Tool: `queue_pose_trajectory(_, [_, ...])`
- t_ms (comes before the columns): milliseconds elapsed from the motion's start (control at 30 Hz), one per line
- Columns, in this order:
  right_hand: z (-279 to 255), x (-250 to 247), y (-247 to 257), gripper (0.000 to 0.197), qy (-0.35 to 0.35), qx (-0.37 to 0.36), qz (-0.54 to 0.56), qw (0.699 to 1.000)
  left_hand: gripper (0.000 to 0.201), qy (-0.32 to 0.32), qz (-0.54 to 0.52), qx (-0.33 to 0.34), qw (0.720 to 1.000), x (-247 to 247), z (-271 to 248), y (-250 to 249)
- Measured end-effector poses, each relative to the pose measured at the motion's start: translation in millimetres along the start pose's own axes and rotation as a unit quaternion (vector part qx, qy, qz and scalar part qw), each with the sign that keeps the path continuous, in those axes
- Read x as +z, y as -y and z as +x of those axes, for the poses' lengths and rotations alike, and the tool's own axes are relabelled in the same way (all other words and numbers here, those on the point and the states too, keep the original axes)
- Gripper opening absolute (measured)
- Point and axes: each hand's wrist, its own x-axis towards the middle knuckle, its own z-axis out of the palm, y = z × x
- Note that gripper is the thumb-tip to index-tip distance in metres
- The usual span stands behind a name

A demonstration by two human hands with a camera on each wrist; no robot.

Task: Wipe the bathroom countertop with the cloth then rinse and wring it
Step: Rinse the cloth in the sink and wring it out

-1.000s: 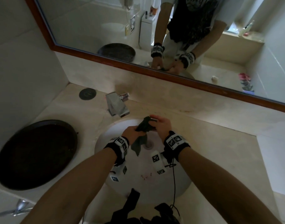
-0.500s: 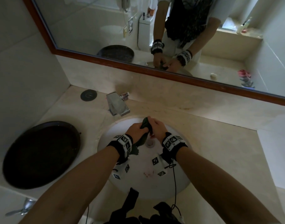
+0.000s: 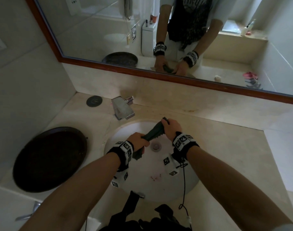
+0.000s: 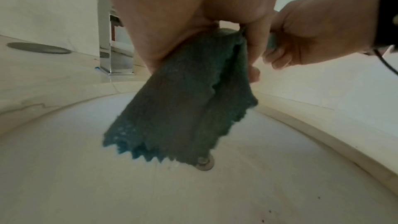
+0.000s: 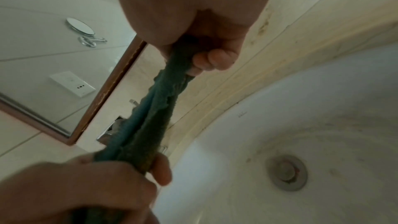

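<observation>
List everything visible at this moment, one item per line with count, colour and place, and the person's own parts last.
cloth: one, dark teal, bunched into a rope above the basin
sink basin: one, white, set in the countertop
drain: one, metal, basin bottom
faucet: one, chrome, behind the basin
countertop: one, beige
round tray: one, dark, left of the basin
round disc: one, dark, left of the faucet
mirror: one, brown frame, on the wall
left hand: grips the cloth's near end
right hand: grips the cloth's far end

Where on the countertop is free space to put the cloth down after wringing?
Bare counter lies right of the sink, up to the wall under the mirror. The left side is crowded: the dark round tray, the tap. Both hands grip the cloth over the sink.
</observation>
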Motion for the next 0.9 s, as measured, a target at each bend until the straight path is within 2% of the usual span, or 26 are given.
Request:
queue_pose_trajectory(100, [0, 2, -13, 0.030, 0.007, 0.013, 0.007, 1.000, 0.013, -0.002, -0.051, 0.017, 0.999, -1, -1, -15])
queue_pose_trajectory(200, [-5, 7, -18, 0.031, 0.023, -0.043, 0.089, 0.995, 0.007, -0.001, -0.063, 0.037, 0.997, -1, -1, -27])
queue_pose_trajectory(267, [-11, 10, -12, 0.034, 0.058, -0.063, 0.160, 0.983, 0.002, 0.001, -0.056, 0.041, 0.998, 0, -2, -32])
queue_pose_trajectory(367, [-21, 18, 3, 0.049, 0.119, -0.003, 0.268, 0.956, 0.016, 0.002, -0.105, 0.028, 0.994, 3, 3, -36])
queue_pose_trajectory(433, [-24, 25, 7, 0.058, 0.113, 0.030, 0.308, 0.944, 0.026, -0.012, -0.122, 0.023, 0.992, 3, 6, -38])
queue_pose_trajectory(567, [-28, 39, 7, 0.064, 0.092, 0.086, 0.369, 0.921, 0.037, 0.005, -0.192, 0.007, 0.981, 1, 7, -41])
queue_pose_trajectory(667, [-24, 47, 10, 0.068, 0.068, 0.081, 0.321, 0.941, 0.043, 0.008, -0.211, -0.007, 0.978, -1, 8, -42])
queue_pose_trajectory(767, [-14, 45, 7, 0.065, 0.060, 0.045, 0.195, 0.978, 0.052, 0.008, -0.187, -0.025, 0.982, -7, 10, -38])
queue_pose_trajectory(833, [-7, 36, 5, 0.051, 0.088, 0.010, 0.089, 0.992, 0.053, 0.021, -0.177, -0.045, 0.983, -10, 11, -33])
queue_pose_trajectory(900, [0, 26, 5, 0.039, 0.111, -0.013, 0.014, 0.994, 0.049, 0.045, -0.189, -0.067, 0.979, -12, 12, -27])
